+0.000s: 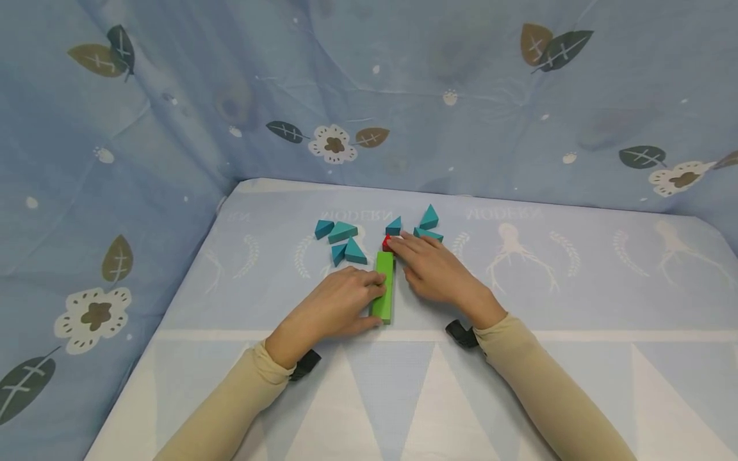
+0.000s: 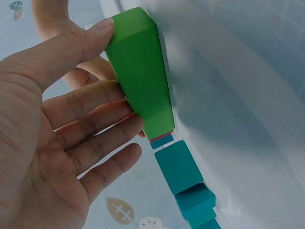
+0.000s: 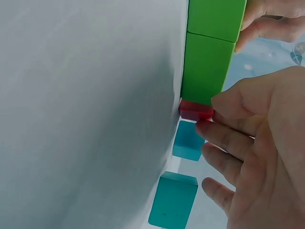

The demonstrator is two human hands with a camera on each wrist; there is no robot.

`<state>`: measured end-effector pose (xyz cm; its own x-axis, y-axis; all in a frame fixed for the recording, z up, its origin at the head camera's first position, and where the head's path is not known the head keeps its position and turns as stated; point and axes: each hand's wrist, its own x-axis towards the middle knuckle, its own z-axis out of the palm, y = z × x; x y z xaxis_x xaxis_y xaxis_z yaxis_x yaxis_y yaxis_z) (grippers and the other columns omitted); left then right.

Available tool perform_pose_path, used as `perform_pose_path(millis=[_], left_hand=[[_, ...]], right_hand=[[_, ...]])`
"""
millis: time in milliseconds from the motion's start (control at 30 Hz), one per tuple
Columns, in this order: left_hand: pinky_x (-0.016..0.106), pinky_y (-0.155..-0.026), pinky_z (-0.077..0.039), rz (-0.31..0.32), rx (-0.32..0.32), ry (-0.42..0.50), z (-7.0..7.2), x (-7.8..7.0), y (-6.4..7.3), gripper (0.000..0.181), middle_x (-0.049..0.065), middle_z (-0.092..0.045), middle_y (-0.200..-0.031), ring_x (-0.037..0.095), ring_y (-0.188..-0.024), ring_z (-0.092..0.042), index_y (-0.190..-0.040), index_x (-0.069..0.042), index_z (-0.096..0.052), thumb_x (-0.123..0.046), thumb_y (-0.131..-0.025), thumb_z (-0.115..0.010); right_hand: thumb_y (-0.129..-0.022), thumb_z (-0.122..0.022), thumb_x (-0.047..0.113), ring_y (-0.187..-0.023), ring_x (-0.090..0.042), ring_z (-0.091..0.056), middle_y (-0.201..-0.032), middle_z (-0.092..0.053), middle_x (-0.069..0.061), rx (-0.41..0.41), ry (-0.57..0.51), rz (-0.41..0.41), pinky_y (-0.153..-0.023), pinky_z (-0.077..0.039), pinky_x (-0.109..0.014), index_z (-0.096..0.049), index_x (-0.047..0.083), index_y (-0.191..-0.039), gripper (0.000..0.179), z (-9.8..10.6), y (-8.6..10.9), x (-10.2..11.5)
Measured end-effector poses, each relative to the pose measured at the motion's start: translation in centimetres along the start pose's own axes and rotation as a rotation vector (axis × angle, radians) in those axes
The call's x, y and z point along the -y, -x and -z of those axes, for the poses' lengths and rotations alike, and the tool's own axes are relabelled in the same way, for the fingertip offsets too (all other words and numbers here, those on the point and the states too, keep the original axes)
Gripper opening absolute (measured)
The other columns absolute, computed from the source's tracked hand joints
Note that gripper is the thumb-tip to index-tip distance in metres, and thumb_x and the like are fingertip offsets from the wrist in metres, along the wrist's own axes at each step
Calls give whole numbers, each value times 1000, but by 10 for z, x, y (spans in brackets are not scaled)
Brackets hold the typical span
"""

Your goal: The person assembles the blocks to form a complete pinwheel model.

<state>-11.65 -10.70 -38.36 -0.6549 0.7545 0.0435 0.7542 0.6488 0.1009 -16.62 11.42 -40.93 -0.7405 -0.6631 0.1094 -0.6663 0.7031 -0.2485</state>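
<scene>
Two green blocks (image 1: 384, 288) stand end to end as one bar, with the seam visible in the right wrist view. My left hand (image 1: 340, 301) lies along the bar's left side, its thumb at the near end and fingertips touching the side. At the far end sits a small red block (image 3: 193, 110), partly covered by fingers. My right hand (image 1: 435, 266) touches this red block with its fingertips, while the thumb (image 3: 238, 98) is at the green bar's corner. Just beyond the red block is a teal triangular block (image 1: 394, 226).
Several teal triangular blocks (image 1: 343, 232) form a loose group left of the bar's far end. Two more, one standing farther back (image 1: 429, 218), are by the right hand. A patterned cloth (image 1: 519, 384) covers the table; a blue curtain (image 1: 403, 96) hangs behind.
</scene>
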Motion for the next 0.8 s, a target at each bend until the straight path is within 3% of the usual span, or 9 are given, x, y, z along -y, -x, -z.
perform_pose_path(millis=[800], left_hand=[[34, -99, -49, -6, -9, -2, 1, 0, 0, 52, 5, -67, -125, 19, -113, -64, -118, -7, -72, -40, -79, -80]], right_hand=[[-99, -47, 6, -146, -28, -32, -151, -45, -9, 82, -69, -26, -120, -24, -51, -43, 10, -147, 49, 0, -6, 1]])
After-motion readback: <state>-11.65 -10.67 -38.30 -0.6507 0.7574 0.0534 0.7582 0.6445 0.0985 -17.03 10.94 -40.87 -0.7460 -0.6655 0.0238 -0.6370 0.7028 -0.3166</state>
